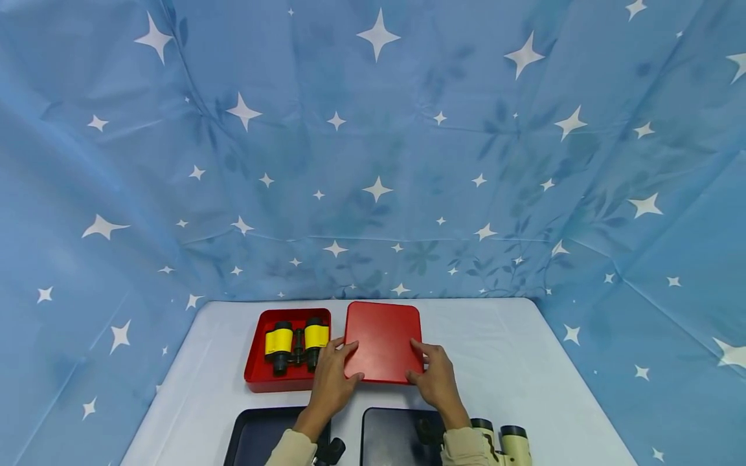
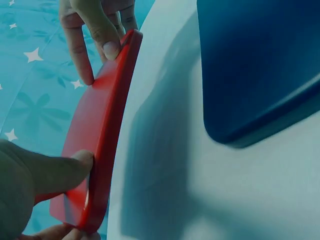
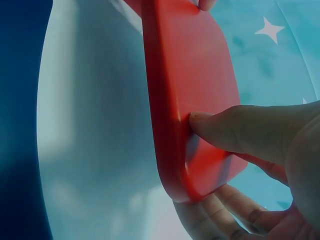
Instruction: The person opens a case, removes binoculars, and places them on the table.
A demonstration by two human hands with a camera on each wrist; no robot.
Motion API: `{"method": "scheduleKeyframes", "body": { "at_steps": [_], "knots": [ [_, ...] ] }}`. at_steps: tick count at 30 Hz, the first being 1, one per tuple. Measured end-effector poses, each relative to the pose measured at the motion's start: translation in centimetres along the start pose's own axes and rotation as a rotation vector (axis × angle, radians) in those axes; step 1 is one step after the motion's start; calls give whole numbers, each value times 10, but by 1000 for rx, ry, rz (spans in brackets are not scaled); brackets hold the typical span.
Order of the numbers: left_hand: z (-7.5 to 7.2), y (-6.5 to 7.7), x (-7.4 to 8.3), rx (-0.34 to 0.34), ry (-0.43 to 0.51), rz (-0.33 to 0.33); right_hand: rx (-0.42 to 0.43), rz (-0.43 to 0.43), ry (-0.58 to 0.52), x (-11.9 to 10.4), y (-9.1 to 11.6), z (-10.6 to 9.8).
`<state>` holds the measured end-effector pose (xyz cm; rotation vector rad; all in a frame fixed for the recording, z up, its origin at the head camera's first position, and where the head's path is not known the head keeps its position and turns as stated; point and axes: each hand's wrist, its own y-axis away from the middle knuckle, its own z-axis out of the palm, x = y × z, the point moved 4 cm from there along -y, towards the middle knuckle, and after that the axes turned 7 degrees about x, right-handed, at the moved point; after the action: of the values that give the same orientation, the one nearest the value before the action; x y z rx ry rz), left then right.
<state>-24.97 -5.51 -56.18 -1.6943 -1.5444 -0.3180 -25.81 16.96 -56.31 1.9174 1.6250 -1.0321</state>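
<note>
A red lid [image 1: 383, 343], square with rounded corners, is held up over the white table by both hands. My left hand [image 1: 331, 382] grips its left edge, thumb on the top face and fingers round the side. At the opposite edge my right hand [image 1: 438, 383] grips it the same way; the right wrist view shows the thumb on the lid [image 3: 200, 65] and fingers underneath. Left of the lid stands a red box [image 1: 282, 385] holding yellow and black binoculars [image 1: 297, 345], close beside my left hand.
A dark tray [image 1: 247, 427] lies at the front left, with a small black object [image 1: 333, 450] by the left sleeve. A second dark tray or lid [image 1: 387, 433] sits at front centre. Cream binoculars [image 1: 514, 445] are partly behind the right sleeve. A starry blue curtain [image 1: 373, 162] hangs behind the table.
</note>
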Motion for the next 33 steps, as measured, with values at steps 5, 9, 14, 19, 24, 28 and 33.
{"method": "scheduleKeyframes", "body": {
  "at_steps": [5, 9, 14, 19, 24, 28, 33],
  "knots": [
    [10, 2, 2, -10, -19, -16, -6, 8, 5, 8, -1, -2],
    [18, 5, 4, -12, -35, -17, -10, 15, 6, 15, -1, -4],
    [24, 9, 4, -20, -35, -21, -19, -9, 2, 22, 1, -5],
    [31, 10, 1, -38, -45, -25, -11, -13, 6, 29, 2, -2],
    [34, 11, -2, -49, -59, -31, 1, 4, 21, 34, 0, 1],
    [36, 10, -3, -53, -73, -28, -5, 24, 41, 36, 1, 4],
    [40, 10, -5, -76, -95, -48, -7, 27, 53, 38, 2, 8]
  ]
}}
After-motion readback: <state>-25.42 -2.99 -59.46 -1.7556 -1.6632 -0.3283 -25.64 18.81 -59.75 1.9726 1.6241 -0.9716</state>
